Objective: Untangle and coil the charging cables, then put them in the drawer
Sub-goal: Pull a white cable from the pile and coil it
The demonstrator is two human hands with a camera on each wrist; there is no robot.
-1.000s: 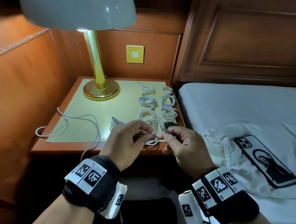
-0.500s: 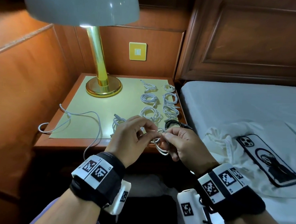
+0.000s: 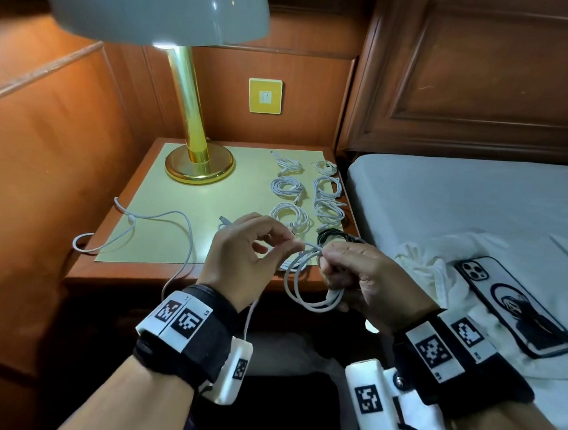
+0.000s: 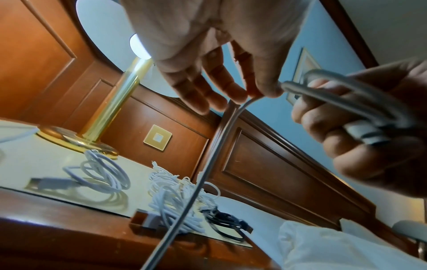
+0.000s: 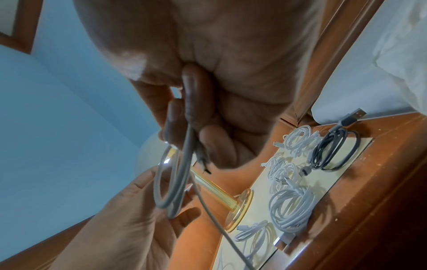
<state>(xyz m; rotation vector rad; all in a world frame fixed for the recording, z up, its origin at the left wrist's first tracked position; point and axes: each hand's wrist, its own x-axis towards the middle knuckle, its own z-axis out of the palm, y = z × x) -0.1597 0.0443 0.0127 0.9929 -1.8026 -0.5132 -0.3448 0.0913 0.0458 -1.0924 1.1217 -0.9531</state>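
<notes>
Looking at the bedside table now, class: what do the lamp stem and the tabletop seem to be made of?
Lamp stem: apparently polished brass-coloured metal; it shines and reflects light.
Tabletop: reddish varnished wood or veneer, grain visible, with a smooth pale-yellow mat on it.

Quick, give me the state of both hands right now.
Left hand: thumb and forefinger pinch the white cable, other fingers loose.
Right hand: fingers curled round the same cable's coiled loops, holding them.
</notes>
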